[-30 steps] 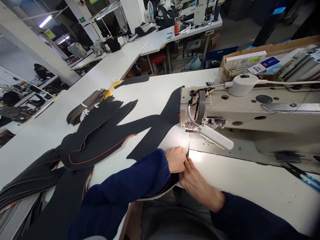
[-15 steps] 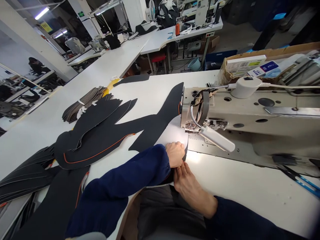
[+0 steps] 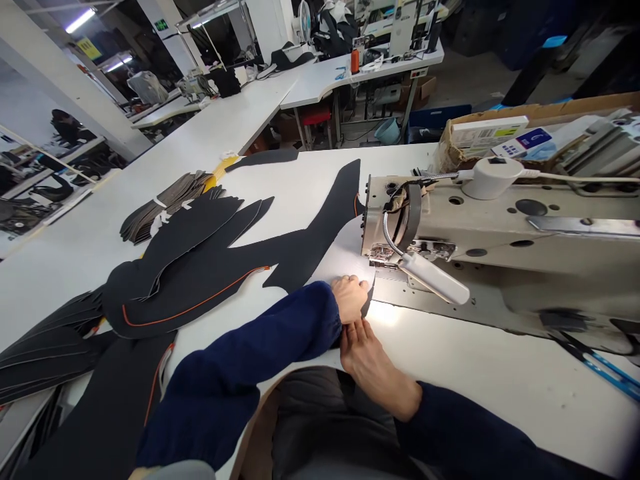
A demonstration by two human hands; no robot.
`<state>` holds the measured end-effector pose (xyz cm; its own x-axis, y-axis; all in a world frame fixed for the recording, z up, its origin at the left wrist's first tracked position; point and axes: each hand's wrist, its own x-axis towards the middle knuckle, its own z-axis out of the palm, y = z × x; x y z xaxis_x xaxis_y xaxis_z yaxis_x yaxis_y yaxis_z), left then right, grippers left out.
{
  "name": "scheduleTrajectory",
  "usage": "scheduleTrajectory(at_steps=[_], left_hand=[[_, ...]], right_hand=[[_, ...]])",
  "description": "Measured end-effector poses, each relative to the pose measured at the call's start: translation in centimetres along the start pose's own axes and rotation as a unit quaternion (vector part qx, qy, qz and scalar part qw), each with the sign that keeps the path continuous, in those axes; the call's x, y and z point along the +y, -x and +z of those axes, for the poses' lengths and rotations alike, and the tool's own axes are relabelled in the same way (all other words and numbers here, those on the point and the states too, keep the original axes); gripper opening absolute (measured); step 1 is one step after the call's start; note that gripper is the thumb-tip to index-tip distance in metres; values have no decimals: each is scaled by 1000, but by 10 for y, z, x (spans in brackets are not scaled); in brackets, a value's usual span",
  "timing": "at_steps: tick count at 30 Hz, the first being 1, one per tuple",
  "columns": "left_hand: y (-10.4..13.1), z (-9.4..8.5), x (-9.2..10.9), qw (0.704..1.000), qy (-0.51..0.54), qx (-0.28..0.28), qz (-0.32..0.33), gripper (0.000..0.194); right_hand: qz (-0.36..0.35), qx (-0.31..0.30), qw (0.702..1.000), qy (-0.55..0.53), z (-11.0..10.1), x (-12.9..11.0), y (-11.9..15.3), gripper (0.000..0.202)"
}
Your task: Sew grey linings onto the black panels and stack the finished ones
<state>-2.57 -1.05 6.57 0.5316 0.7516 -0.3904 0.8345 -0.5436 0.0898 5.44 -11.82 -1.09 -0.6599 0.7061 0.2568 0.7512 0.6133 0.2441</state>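
A dark fabric panel [image 3: 305, 250] with a pale underside lies over the table edge, its front side at the needle area of the sewing machine [image 3: 425, 227]. My left hand [image 3: 350, 298] is closed with curled fingers on the panel's pale part, just below the presser foot. Right beneath it, my right hand [image 3: 370, 363] pinches the panel's near edge; its fingertips are partly hidden under the left hand. A short orange line of stitching or piping [image 3: 356, 205] shows at the panel's far end.
Stacked dark panels [image 3: 175, 267], one edged in orange, lie to the left beside a tied brown bundle [image 3: 165, 207]. A white lamp [image 3: 435, 277] hangs at the machine head. Blue-handled scissors [image 3: 607, 373] lie at right; a cardboard box [image 3: 453, 150] stands behind.
The panel has shifted slightly left at its far end, away from the machine head. My right hand has moved a little up and left; my left hand stays on the fabric.
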Motion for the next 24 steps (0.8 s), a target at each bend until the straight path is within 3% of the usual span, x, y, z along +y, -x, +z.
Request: scheduleTrajectory(at_steps=[4,11,15,21,24], left_hand=[[9,1,1,1000,1,-8,11,28],[-3,1,3,1000,9,-4,19,33],[-7,1,0,999,13,7,32,31],[-9,7,-2,999,23,25,38,24],[-14,7,-3,998,24,31,41,25]], right_hand=[[0,-4,1000,4,6,11,-7,35],[-21,-55,998,-4,-17,8,-13,22],[-24,-27,999,-5,-11,12,-14,20],[-35,-79,995,-53,-12,21,-22,15],[-53,-74,993,-70,-13,21,-26,16]])
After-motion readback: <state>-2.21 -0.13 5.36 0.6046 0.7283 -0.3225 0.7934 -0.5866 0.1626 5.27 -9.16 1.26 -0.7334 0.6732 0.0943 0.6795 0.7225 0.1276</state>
